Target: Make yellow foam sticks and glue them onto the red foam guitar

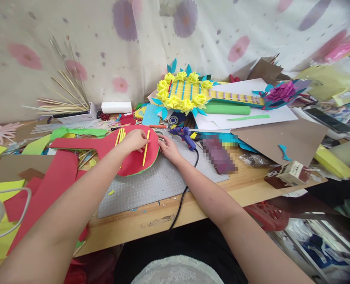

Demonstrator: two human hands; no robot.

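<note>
A red guitar-shaped cutout (130, 157) with a green edge lies on the grey cutting mat (124, 197), its long neck pointing left. My left hand (136, 141) is over its round body, fingers curled, with the fingertips on a thin yellow strip (145, 156) that lies slanted across the red surface. Several more yellow strips (120, 136) sit side by side left of that hand, partly covered by my left forearm. At the right rim of the body, my right hand (168, 148) grips the edge between thumb and fingers.
A purple glue gun (183, 136) with a black cord rests right of my right hand. Behind it stands a decorated yellow guitar model (189, 90) with paper flowers. Red card scraps (59, 169) crowd the left; cardboard (281, 136) and a small carton (293, 172) occupy the right.
</note>
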